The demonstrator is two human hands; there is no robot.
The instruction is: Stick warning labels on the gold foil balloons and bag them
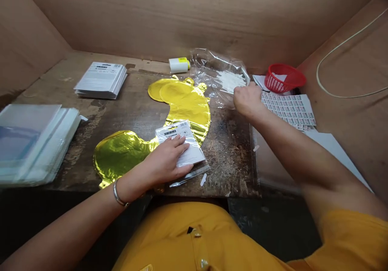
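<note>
My left hand (169, 158) lies flat with its fingers spread on a clear plastic packet (189, 150) holding a white printed card. Under the packet lies a shiny gold foil balloon (189, 101), flat and curved, with a rounded lower end at the left. My right hand (248, 98) is closed in a fist at the right edge of a clear plastic bag (209, 67). Thin white sticks (232, 80) lie in a heap in the bag. The fingertips of that fist are hidden, and what they hold cannot be made out.
A stack of printed cards (101, 77) sits at the back left, with a pile of clear plastic sleeves (33, 141) nearer. A white and yellow roll (178, 65) lies at the back. On the right are a red basket (283, 79), a sticker sheet (291, 107) and a hanging cable (318, 73).
</note>
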